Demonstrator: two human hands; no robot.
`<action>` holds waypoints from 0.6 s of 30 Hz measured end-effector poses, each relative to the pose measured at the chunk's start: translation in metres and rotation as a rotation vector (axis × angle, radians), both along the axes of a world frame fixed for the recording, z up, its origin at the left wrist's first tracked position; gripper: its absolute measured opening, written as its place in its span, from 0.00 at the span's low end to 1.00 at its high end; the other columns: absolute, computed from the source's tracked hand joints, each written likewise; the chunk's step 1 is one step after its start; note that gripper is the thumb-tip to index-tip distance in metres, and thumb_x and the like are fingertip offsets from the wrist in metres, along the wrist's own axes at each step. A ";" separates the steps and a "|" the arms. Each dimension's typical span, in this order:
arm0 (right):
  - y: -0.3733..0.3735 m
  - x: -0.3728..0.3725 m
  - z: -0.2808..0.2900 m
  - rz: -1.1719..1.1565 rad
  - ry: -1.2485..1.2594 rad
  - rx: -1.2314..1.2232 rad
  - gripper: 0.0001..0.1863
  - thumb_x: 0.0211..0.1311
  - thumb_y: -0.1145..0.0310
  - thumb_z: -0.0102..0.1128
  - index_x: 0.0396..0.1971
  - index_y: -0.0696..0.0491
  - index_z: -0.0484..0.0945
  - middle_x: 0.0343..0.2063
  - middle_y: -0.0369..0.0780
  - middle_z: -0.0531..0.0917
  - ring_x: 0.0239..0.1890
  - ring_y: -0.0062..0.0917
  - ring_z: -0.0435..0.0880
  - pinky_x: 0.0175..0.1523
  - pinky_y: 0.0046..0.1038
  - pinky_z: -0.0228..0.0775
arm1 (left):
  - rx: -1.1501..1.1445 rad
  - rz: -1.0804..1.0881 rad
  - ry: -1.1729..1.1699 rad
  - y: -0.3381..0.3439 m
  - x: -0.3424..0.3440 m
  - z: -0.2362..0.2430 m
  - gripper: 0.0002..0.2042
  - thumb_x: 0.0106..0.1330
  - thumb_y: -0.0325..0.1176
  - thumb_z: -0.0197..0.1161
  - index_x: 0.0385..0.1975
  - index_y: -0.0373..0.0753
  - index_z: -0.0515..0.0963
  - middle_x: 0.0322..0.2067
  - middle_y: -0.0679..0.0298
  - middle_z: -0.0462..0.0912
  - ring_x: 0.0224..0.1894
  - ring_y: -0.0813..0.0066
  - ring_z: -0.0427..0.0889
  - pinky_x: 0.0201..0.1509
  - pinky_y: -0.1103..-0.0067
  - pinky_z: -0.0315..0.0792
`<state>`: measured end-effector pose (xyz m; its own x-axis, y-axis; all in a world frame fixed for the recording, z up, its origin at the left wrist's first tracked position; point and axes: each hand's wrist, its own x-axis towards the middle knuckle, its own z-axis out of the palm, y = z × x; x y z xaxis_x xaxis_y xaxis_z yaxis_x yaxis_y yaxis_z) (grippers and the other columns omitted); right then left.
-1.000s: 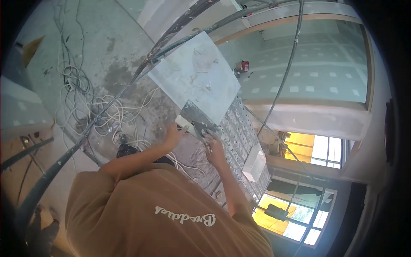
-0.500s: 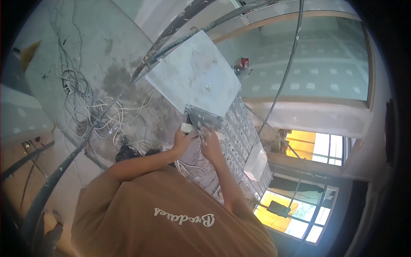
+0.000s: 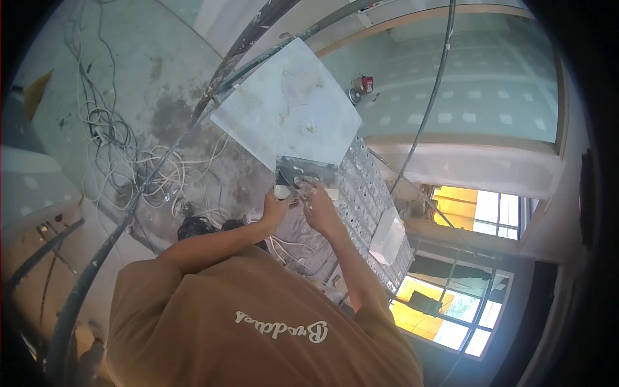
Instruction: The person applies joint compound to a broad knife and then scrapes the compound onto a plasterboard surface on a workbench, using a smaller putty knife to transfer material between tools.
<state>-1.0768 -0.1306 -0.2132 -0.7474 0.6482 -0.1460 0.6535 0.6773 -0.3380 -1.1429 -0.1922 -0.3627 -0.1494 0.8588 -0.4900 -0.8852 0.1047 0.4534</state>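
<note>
A flat, dark grey rectangular blade like a plasterer's trowel [image 3: 316, 169] lies at the near corner of a pale board [image 3: 290, 106]. A whitish strip shows along its near edge. My left hand [image 3: 276, 211] is closed at the blade's near left corner, around an off-white piece that looks like part of the trowel. My right hand [image 3: 318, 205], its fingers smeared with white compound, is closed against the blade's near side. Whatever sits between its fingers is too small and hidden to name.
The board rests on a perforated metal plank [image 3: 367, 193] with a white block [image 3: 387, 240] farther along. Splattered dark poles [image 3: 103, 242] cross at the left. Tangled cables [image 3: 171, 164] lie on the floor. A red-and-white bucket [image 3: 362, 84] stands beyond the board.
My right hand has shifted slightly right and down, and more of the dark blade shows. My left hand has hardly moved. The whole view has shifted slightly.
</note>
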 end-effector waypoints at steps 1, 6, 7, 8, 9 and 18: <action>-0.005 -0.001 -0.003 -0.032 0.011 0.000 0.30 0.57 0.81 0.55 0.63 0.55 0.70 0.59 0.58 0.71 0.57 0.58 0.74 0.59 0.48 0.71 | 0.007 -0.006 0.046 0.000 0.007 -0.008 0.09 0.68 0.20 0.62 0.46 0.33 0.75 0.42 0.60 0.83 0.43 0.72 0.85 0.47 0.75 0.84; -0.007 -0.009 -0.002 -0.107 -0.041 0.000 0.26 0.61 0.78 0.54 0.62 0.56 0.71 0.58 0.58 0.71 0.58 0.57 0.74 0.61 0.47 0.70 | 0.025 0.015 0.010 -0.004 -0.008 0.016 0.09 0.68 0.23 0.64 0.45 0.33 0.76 0.42 0.60 0.84 0.43 0.74 0.85 0.47 0.76 0.84; -0.007 -0.006 -0.003 -0.037 -0.049 0.005 0.26 0.60 0.79 0.53 0.61 0.56 0.71 0.60 0.58 0.70 0.57 0.58 0.74 0.59 0.48 0.71 | 0.016 -0.001 0.033 -0.003 -0.009 0.015 0.08 0.69 0.24 0.64 0.45 0.33 0.76 0.42 0.60 0.84 0.42 0.74 0.85 0.47 0.76 0.84; -0.009 -0.006 -0.005 -0.039 -0.049 0.004 0.26 0.60 0.79 0.53 0.61 0.56 0.71 0.60 0.58 0.70 0.57 0.58 0.74 0.59 0.48 0.71 | 0.015 -0.004 0.034 -0.004 -0.007 0.014 0.08 0.69 0.24 0.64 0.45 0.33 0.76 0.42 0.60 0.84 0.42 0.74 0.85 0.47 0.76 0.84; -0.011 -0.008 -0.009 -0.055 -0.027 0.033 0.26 0.60 0.78 0.53 0.61 0.56 0.72 0.60 0.58 0.70 0.57 0.58 0.75 0.59 0.48 0.71 | 0.005 0.005 0.059 -0.003 -0.005 0.013 0.08 0.68 0.24 0.64 0.45 0.32 0.76 0.43 0.60 0.84 0.42 0.74 0.85 0.47 0.76 0.84; -0.008 0.032 0.000 0.046 0.081 -0.018 0.23 0.62 0.76 0.54 0.59 0.57 0.74 0.59 0.56 0.72 0.57 0.56 0.75 0.61 0.44 0.70 | 0.050 0.057 0.004 -0.004 0.001 0.004 0.09 0.68 0.22 0.64 0.46 0.32 0.76 0.43 0.61 0.83 0.40 0.74 0.85 0.45 0.77 0.83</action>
<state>-1.0452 -0.1391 -0.2132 -0.7863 0.6104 -0.0953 0.5917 0.6997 -0.4004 -1.1420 -0.1958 -0.3589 -0.2005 0.8724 -0.4457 -0.8874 0.0311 0.4600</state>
